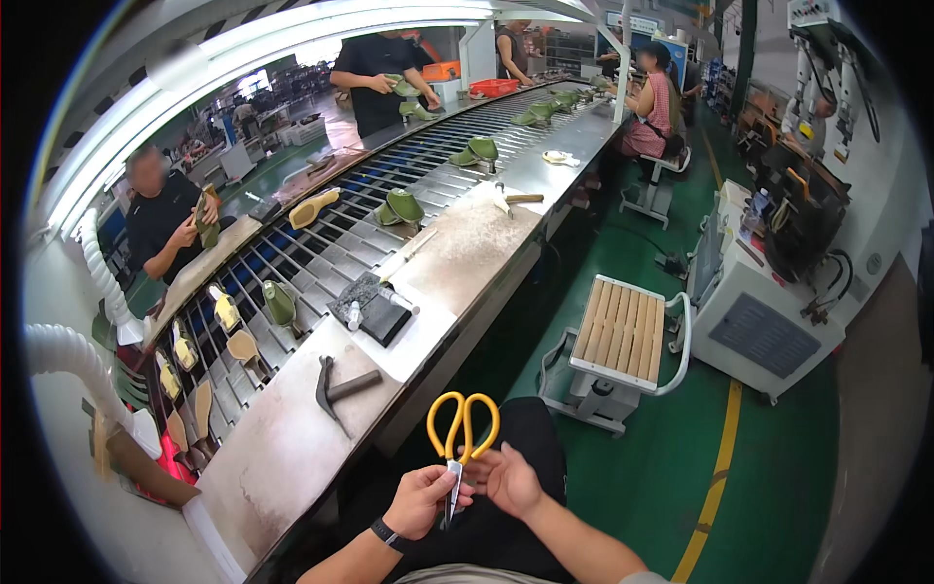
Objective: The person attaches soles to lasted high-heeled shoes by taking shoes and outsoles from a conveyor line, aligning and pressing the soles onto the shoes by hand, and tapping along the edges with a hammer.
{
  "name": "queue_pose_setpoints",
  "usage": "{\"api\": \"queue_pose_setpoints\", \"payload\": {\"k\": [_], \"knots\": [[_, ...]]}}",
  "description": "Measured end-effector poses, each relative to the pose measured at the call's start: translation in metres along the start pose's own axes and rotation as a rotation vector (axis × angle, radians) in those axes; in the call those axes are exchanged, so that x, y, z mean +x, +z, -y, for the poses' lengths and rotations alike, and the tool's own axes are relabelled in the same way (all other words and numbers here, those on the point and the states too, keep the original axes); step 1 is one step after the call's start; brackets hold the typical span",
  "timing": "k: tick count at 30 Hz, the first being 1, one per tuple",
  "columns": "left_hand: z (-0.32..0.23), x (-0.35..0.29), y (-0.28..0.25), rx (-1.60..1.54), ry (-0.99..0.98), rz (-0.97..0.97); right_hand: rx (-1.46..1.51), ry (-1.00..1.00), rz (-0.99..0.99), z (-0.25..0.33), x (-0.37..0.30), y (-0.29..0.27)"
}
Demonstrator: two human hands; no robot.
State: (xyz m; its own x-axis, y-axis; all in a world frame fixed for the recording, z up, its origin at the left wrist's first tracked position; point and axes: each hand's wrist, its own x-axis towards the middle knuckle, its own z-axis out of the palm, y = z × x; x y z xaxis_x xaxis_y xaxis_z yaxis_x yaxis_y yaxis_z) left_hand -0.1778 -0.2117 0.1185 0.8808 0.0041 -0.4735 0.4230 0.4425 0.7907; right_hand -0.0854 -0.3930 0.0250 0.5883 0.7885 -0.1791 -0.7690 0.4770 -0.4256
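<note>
My left hand [420, 500] pinches a pair of scissors [455, 472] by its metal blades. The yellow looped handles point up and away from me, and the blade tips point down toward my lap. Close beside the scissors on the right, my right hand [508, 479] is open, palm partly up and fingers apart. Whether its fingertips touch the scissors, I cannot tell. On the worktop ahead and to the left lies a hammer [352, 387] with a dark head and handle. Beyond it sits a black slab [373, 310] with small clear bottles on it.
A roller conveyor [341, 248] runs along the bench, carrying green shoe uppers [399, 207] and several soles [202, 409]. Co-workers stand across it; a seated person [650, 117] is farther along. On my right are a slatted stool [619, 331] and a white machine [764, 321].
</note>
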Motion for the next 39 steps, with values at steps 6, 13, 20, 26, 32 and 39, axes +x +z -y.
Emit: {"api": "queue_pose_setpoints", "payload": {"k": [6, 13, 20, 26, 32, 39], "knots": [[0.033, 0.044, -0.028, 0.136, -0.175, -0.065, -0.339, 0.218, -0.228, -0.018, 0.038, 0.015], [0.092, 0.085, -0.097, -0.083, -0.247, -0.279, -0.451, 0.447, -0.295, -0.058, 0.128, -0.039], [0.131, 0.074, -0.172, 0.088, -0.393, -0.349, -0.503, 0.570, -0.653, -0.071, 0.212, -0.103], [0.248, 0.069, -0.290, 0.600, -0.420, -0.623, -0.915, 0.670, -0.473, -0.103, 0.216, -0.137], [0.297, 0.114, -0.341, 1.013, -0.685, -0.451, -2.108, -0.262, 0.426, -0.135, 0.182, -0.284], [0.348, 0.128, -0.311, 1.241, -0.912, -0.043, -2.208, 0.882, 0.360, -0.167, 0.142, -0.250]]}}
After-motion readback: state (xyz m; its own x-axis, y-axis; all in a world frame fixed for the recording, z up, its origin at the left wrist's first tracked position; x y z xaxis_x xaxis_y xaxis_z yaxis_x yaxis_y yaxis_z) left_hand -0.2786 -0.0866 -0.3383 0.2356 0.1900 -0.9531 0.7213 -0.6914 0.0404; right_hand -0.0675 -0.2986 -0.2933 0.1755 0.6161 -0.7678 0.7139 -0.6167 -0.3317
